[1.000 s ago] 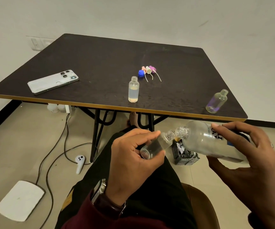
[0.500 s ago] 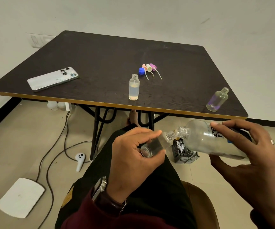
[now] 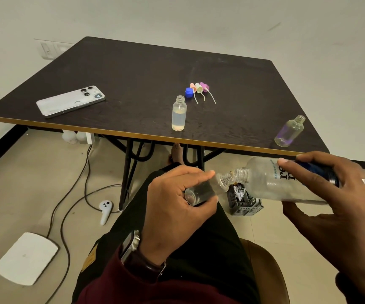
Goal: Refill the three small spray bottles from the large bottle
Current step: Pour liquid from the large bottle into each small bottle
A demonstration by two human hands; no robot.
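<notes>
Two hands (image 3: 172, 207) tilting large bottle (image 3: 271, 181) into small bottle (image 3: 203, 189), half-filled bottle (image 3: 179, 114) on table (image 3: 133, 69)

The large bottle (image 3: 287, 181) has tipped slightly flatter against the small bottle (image 3: 203, 189).

We seem to be in a plain home room: folding table (image 3: 133, 69), wall switch (image 3: 48, 49), tiled floor (image 3: 23, 183), trailing cables (image 3: 67, 194).

Left hand (image 3: 177, 207) and right hand (image 3: 339, 198) both curled, gripping.
</notes>
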